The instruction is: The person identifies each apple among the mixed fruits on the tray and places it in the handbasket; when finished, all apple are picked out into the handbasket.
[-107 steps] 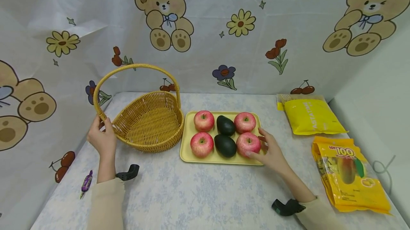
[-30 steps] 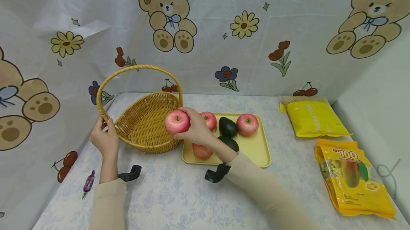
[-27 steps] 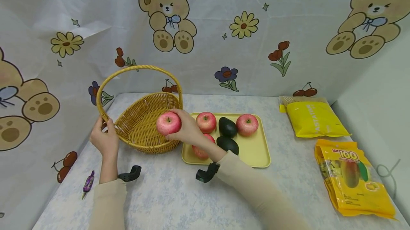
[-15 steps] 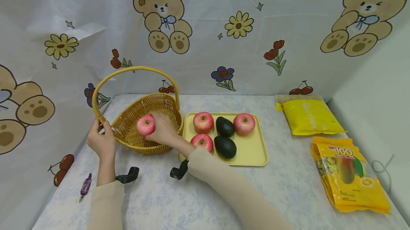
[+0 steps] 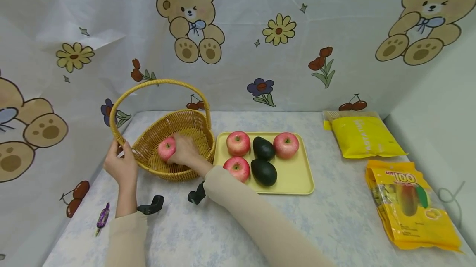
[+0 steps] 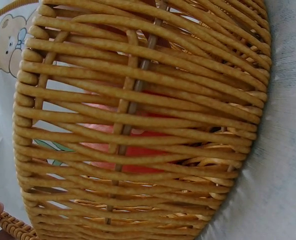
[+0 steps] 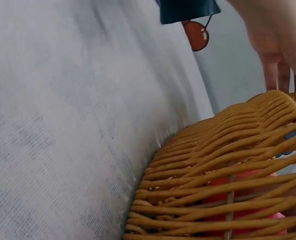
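In the head view, my left hand point(image 5: 122, 163) grips the foot of the handle point(image 5: 161, 82) of a yellow wicker basket point(image 5: 148, 168). Inside this basket, my right hand point(image 5: 186, 151) holds a red apple point(image 5: 166, 148) from its right side, low near the woven bottom. The far fingers are hidden behind the apple. Through the gaps in the weave point(image 6: 137, 110), the left wrist view shows the apple's red skin. My left hand point(image 7: 278, 45) appears at the top right of the right wrist view, above the wicker wall point(image 7: 228, 145).
Right of the basket lies a pale yellow tray point(image 5: 293, 180) with several apples point(image 5: 286, 145) and two avocados point(image 5: 264, 172). Farther right are a yellow packet point(image 5: 364, 137) and a mango candy bag point(image 5: 410, 205). A purple wrapped candy point(image 5: 102, 218) lies at left.
My right hand took the front right apple off the tray, carried it left and lowered it into the basket. The left hand has stayed on the handle.
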`<state>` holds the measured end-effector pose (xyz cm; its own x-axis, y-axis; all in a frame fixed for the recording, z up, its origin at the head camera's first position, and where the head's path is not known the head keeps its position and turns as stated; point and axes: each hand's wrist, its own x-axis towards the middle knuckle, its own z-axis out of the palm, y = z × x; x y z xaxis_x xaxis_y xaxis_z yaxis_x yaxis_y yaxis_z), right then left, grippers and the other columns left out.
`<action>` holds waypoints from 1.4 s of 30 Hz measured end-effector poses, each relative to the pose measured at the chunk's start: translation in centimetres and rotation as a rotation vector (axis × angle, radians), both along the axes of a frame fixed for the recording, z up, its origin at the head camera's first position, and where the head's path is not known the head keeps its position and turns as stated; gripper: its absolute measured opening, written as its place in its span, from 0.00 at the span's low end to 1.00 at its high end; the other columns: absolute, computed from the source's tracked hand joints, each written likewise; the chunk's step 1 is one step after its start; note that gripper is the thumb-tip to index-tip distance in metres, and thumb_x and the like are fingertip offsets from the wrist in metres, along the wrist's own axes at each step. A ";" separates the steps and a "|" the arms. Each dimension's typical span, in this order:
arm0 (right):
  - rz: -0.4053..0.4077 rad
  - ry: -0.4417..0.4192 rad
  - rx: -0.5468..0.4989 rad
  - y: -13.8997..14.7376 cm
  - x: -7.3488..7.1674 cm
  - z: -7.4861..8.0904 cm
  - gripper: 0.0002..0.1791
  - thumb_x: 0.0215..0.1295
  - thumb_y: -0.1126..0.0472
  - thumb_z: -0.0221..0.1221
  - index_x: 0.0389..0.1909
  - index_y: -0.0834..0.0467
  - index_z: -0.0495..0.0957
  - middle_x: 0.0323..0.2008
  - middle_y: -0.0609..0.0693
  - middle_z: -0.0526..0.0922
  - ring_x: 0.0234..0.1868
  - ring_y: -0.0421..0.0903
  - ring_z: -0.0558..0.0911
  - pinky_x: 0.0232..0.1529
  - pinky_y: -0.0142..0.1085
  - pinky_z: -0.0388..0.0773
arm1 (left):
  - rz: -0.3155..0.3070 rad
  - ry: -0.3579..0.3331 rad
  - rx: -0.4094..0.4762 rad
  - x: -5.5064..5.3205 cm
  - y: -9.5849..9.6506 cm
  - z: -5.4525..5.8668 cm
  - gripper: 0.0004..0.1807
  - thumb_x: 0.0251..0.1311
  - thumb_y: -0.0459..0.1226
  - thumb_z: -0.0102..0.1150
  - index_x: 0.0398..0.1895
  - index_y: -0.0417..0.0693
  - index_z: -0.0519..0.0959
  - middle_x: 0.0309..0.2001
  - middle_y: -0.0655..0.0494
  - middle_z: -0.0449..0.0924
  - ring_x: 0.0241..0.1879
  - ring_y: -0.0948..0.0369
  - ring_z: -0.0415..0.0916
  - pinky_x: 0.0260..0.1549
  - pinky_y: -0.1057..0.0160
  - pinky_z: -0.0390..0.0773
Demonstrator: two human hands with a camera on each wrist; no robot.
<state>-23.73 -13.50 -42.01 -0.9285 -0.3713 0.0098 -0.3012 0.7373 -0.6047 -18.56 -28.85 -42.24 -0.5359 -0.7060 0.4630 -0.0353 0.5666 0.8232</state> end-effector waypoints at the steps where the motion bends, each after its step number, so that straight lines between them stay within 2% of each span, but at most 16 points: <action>1: -0.003 -0.006 0.002 -0.1 0.0 0.0 0.43 0.42 0.52 0.78 0.62 0.51 0.70 0.53 0.45 0.80 0.54 0.45 0.75 0.50 0.32 0.74 | 0.002 0.004 -0.002 0.0 0.0 0.0 0.15 0.68 0.36 0.52 0.52 0.42 0.82 0.49 0.47 0.85 0.44 0.61 0.79 0.36 0.80 0.69; 6: -0.059 -0.071 0.010 -0.3 0.0 0.0 0.47 0.44 0.48 0.77 0.67 0.45 0.66 0.60 0.51 0.71 0.61 0.48 0.68 0.55 0.37 0.73 | 0.002 0.008 -0.015 -0.1 0.1 0.1 0.14 0.68 0.36 0.52 0.51 0.42 0.83 0.48 0.47 0.85 0.45 0.59 0.80 0.37 0.75 0.73; 9: -0.088 -0.119 -0.006 -0.3 -0.1 -0.1 0.48 0.45 0.47 0.76 0.69 0.42 0.64 0.61 0.55 0.66 0.61 0.50 0.69 0.56 0.41 0.73 | 0.001 0.007 -0.015 -0.2 0.1 0.0 0.15 0.68 0.36 0.52 0.51 0.41 0.82 0.49 0.47 0.85 0.45 0.55 0.80 0.37 0.76 0.73; 13: -0.088 -0.154 -0.029 -0.3 -0.3 -0.2 0.50 0.46 0.46 0.75 0.71 0.41 0.61 0.65 0.58 0.63 0.61 0.56 0.73 0.57 0.47 0.74 | -0.004 0.014 -0.016 -0.3 0.1 0.0 0.15 0.68 0.36 0.52 0.52 0.42 0.82 0.49 0.46 0.85 0.46 0.54 0.81 0.36 0.80 0.70; 17: -0.083 -0.169 -0.046 -0.3 -0.5 -0.3 0.51 0.49 0.48 0.74 0.73 0.42 0.58 0.70 0.62 0.59 0.64 0.62 0.71 0.61 0.51 0.72 | -0.010 0.017 -0.016 -0.3 0.2 0.0 0.15 0.68 0.37 0.51 0.53 0.42 0.82 0.49 0.45 0.85 0.47 0.53 0.81 0.36 0.80 0.69; 21: -0.078 -0.183 -0.065 -0.5 -0.6 -0.4 0.49 0.53 0.51 0.72 0.74 0.44 0.56 0.73 0.64 0.55 0.67 0.61 0.68 0.63 0.49 0.71 | -0.009 0.018 -0.020 -0.2 0.2 -0.1 0.15 0.68 0.36 0.52 0.53 0.41 0.82 0.49 0.45 0.84 0.47 0.53 0.81 0.36 0.79 0.69; 30: 0.002 -0.172 -0.069 -0.4 -0.6 -0.4 0.47 0.61 0.55 0.66 0.77 0.53 0.50 0.72 0.61 0.61 0.73 0.55 0.62 0.67 0.45 0.67 | -0.004 0.018 -0.019 -0.3 0.0 -0.2 0.15 0.69 0.36 0.52 0.52 0.41 0.82 0.49 0.45 0.84 0.47 0.54 0.81 0.36 0.80 0.68; 42: 0.132 -0.153 -0.011 -0.5 -0.9 -0.6 0.51 0.63 0.54 0.64 0.77 0.61 0.42 0.69 0.60 0.66 0.71 0.49 0.64 0.66 0.38 0.68 | 0.004 0.027 -0.015 -0.3 0.0 -0.2 0.15 0.68 0.36 0.51 0.52 0.41 0.82 0.49 0.45 0.84 0.44 0.59 0.78 0.34 0.82 0.65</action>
<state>-24.59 -14.02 -42.61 -0.8626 -0.4906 -0.1232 -0.2989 0.6908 -0.6584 -18.86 -28.87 -42.43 -0.5204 -0.7009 0.4878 -0.0151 0.5787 0.8154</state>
